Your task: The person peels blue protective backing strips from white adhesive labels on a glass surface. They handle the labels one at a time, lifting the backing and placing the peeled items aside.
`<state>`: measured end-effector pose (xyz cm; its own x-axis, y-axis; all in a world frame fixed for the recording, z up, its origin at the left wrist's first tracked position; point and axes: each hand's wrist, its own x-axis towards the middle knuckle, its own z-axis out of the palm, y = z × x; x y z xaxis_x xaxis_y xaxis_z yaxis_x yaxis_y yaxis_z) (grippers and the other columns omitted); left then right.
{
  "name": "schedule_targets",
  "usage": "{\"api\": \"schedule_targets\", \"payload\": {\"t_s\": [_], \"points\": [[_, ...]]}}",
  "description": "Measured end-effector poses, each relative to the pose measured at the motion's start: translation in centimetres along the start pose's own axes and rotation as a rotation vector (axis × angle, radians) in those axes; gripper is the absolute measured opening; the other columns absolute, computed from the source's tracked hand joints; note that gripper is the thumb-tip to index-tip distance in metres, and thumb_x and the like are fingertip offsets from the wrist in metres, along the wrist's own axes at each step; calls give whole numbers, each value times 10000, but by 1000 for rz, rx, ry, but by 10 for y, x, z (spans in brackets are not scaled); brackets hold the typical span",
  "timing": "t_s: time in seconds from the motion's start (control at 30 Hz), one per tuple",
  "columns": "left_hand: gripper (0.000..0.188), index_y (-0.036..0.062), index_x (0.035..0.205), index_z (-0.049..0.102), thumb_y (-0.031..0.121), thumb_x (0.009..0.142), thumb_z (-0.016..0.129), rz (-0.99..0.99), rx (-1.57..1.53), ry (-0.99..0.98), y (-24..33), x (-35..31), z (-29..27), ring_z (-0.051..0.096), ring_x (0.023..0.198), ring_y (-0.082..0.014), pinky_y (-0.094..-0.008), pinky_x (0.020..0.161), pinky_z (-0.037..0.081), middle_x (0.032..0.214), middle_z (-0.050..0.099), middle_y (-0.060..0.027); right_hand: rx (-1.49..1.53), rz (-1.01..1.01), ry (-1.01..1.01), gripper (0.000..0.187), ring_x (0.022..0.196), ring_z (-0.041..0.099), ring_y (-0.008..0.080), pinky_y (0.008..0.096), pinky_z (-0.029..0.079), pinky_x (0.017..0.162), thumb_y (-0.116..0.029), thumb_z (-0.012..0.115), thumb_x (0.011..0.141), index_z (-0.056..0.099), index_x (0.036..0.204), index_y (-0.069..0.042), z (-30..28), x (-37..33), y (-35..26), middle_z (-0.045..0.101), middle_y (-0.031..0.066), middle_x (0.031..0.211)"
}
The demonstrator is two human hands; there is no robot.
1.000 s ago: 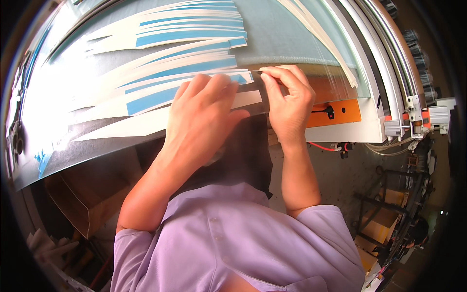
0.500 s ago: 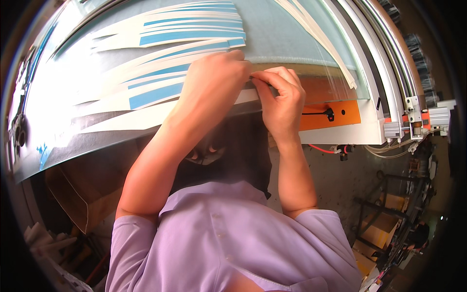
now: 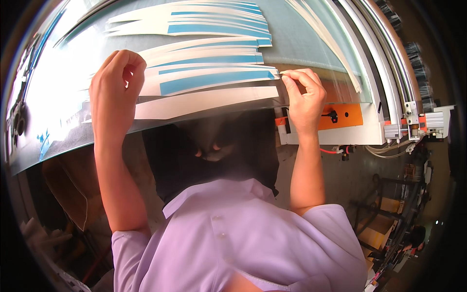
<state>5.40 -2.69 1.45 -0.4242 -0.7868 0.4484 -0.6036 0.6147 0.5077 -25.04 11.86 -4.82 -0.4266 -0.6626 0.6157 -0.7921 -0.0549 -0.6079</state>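
Long white strips with blue bands lie side by side on the glass-topped table point(image 3: 311, 44). My right hand point(image 3: 307, 100) pinches a small, thin dark thing, too small to name, by the right tip of a blue-banded strip point(image 3: 214, 82). That strip's blue corner looks lifted or folded there. Over the strips' left ends, my left hand point(image 3: 115, 92) is closed, thumb and fingertips together; what it holds, if anything, is hidden. A plain white strip point(image 3: 209, 103) lies nearest me, by the table's front edge.
More blue-banded strips point(image 3: 219, 29) lie farther back. Narrow cream strips point(image 3: 331, 48) lie toward the right. A metal rail point(image 3: 384, 63) runs along the right side, near an orange plate point(image 3: 348, 116) with a black fitting. Cardboard point(image 3: 68, 194) stands below left.
My left hand has moved far left, away from my right hand, uncovering the strips' right ends. My right hand has shifted slightly right, still pinching. The view has shifted a little.
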Motion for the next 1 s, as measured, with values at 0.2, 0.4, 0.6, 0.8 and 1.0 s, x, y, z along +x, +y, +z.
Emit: {"api": "schedule_targets", "payload": {"t_s": [0.2, 0.4, 0.6, 0.8, 1.0], "points": [[167, 10, 1047, 776, -23, 891, 727, 366, -274, -59, 69, -12, 76, 682, 971, -298, -391, 846, 565, 1042, 729, -105, -51, -43, -24, 61, 851, 669, 272, 382, 536, 752, 17, 766, 865, 770, 920, -8, 0, 3, -6, 716, 80, 884], [249, -6, 1026, 778, -67, 804, 681, 406, -146, -160, 90, -3, 123, 662, 982, -332, -418, 859, 556, 999, 705, -122, -134, -249, -13, 127, 809, 639, 305, 412, 516, 697, 47, 772, 834, 767, 934, -31, 2, -1, -15, 679, 100, 849], [167, 3, 975, 771, -65, 828, 731, 375, -224, -126, 88, 3, 125, 686, 941, -352, -447, 808, 560, 989, 716, -129, 28, -100, 13, 110, 813, 648, 301, 398, 518, 713, 36, 775, 838, 767, 929, -26, 4, -1, -10, 693, 93, 854], [105, 11, 935, 751, -34, 841, 756, 295, -209, -188, 97, 13, 119, 686, 913, -369, -451, 789, 548, 971, 710, -137, 38, -150, -87, 114, 826, 632, 294, 389, 513, 733, 13, 772, 843, 784, 934, -53, 6, 2, -14, 712, 65, 869], [25, -15, 856, 691, -31, 852, 710, 392, -115, -196, 92, 19, 126, 667, 879, -392, -455, 776, 542, 935, 670, -172, 22, -111, -40, 92, 870, 646, 320, 408, 513, 765, 5, 748, 862, 756, 938, -46, 8, 1, -9, 716, 81, 893]]}}
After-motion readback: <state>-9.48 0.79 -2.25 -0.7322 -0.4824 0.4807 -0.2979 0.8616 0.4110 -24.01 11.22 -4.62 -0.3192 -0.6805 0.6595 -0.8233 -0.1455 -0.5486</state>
